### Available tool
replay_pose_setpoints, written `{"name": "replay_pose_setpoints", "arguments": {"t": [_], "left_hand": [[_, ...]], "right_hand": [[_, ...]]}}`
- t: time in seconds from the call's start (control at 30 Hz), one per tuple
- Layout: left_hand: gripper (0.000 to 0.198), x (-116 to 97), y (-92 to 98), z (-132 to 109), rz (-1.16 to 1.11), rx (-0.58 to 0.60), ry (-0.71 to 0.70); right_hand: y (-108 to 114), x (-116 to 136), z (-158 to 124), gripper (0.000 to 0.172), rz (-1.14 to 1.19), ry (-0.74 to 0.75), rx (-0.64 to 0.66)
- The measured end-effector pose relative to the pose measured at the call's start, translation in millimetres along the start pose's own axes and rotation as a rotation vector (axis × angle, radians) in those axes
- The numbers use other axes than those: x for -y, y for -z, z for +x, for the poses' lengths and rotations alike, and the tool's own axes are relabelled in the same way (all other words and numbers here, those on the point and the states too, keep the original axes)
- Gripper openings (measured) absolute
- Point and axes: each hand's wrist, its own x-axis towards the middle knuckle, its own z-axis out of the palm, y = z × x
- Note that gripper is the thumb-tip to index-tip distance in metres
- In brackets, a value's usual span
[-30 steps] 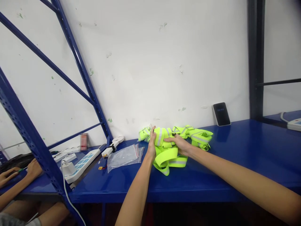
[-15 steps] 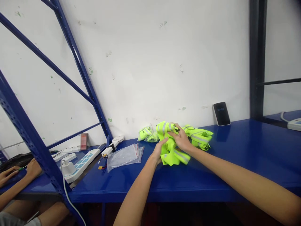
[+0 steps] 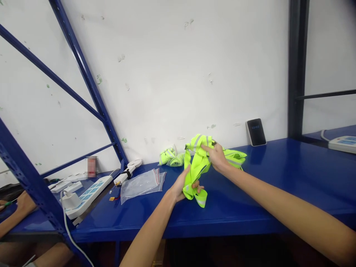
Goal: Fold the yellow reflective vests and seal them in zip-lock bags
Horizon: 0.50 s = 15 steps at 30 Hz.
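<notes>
Above the blue table (image 3: 261, 185) I hold a neon-yellow reflective strap harness (image 3: 198, 163) with grey stripes and dark clips, partly bunched up. My left hand (image 3: 182, 185) grips its lower part, and a short end hangs below the fingers. Higher up, my right hand (image 3: 217, 155) pinches the upper bundle near a dark clip. Behind the right hand lies another neon-yellow striped piece (image 3: 236, 157) on the table, partly hidden. Against the wall sits a clear bag (image 3: 174, 157) with rolled neon-yellow straps inside.
Flat clear zip bags (image 3: 143, 185) lie left of my hands, near a white handheld fan (image 3: 130, 172) and a yellow connector (image 3: 112, 199). A dark-screened device (image 3: 256, 132) leans on the wall. Beyond the blue rack post (image 3: 30, 178) are a power strip (image 3: 89, 196) and another person's hand (image 3: 25, 204).
The harness is now more spread out between my hands. My left hand has moved down and slightly left with its lower part, while the right keeps the top. The view has shifted slightly right.
</notes>
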Motion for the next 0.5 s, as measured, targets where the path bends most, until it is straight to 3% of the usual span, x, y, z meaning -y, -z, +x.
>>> {"name": "replay_pose_setpoints", "arguments": {"t": [0.1, 0.23, 0.4, 0.5], "left_hand": [[0.066, 2, 4.2, 2, -0.006, -0.031, 0.079], [0.050, 7, 8.1, 8, 0.056, -0.207, 0.062], [0.045, 9, 13.4, 20, 0.219, -0.332, -0.074], [0.047, 0, 16.2, 18, 0.324, -0.499, -0.320]], "right_hand": [[-2, 21, -7, 0.018, 0.249, -0.317, -0.070], [2, 47, -23, 0.017, 0.419, -0.695, 0.062], [-7, 57, -41, 0.019, 0.492, -0.763, 0.147], [-16, 56, -47, 0.018, 0.481, -0.711, 0.108]]}}
